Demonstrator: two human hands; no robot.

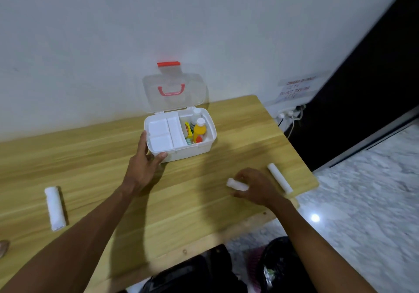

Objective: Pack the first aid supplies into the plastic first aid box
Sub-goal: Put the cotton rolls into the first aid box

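Right hand (256, 188) pinches a gauze roll (237, 185) near the box (192, 150), whose corner left hand (145, 165) grips.

— What fills the middle of the frame?
— A wooden table (204, 213), set against a white wall (90, 43).
— And on the right?
— A taped paper sign (297, 87), its red writing too blurred to read, with white plugs and cables (289, 113) below it. Then a dark panel (374, 77) and a marble floor (374, 202). At the bottom, a black bag (281, 261).
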